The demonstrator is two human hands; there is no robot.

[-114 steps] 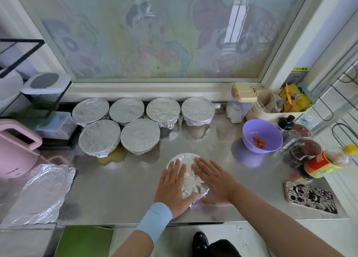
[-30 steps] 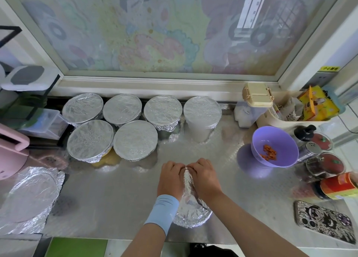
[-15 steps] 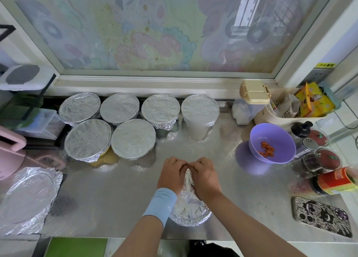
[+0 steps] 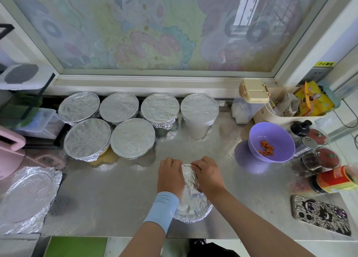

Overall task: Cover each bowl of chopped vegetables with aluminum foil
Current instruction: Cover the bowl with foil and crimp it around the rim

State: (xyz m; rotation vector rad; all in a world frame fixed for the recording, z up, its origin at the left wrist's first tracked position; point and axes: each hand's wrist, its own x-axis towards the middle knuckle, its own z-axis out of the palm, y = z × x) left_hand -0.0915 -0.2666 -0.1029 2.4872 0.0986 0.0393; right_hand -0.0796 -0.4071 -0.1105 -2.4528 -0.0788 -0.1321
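Pinching the far edge of the foil [image 4: 191,204] with left hand [image 4: 170,177] and right hand [image 4: 208,176], fingers curled over it, at the near middle of the worktop [image 4: 116,198], bowl hidden beneath. Fold down snugly under the rim, working round evenly; press gently, or risk a tear.

A: Where does the single view look from?
B: From the head, wide-angle, facing forward and steeply down onto the tabletop [image 4: 116,198], close above the left hand [image 4: 170,176] and right hand [image 4: 208,176], window [image 4: 155,34] across the top
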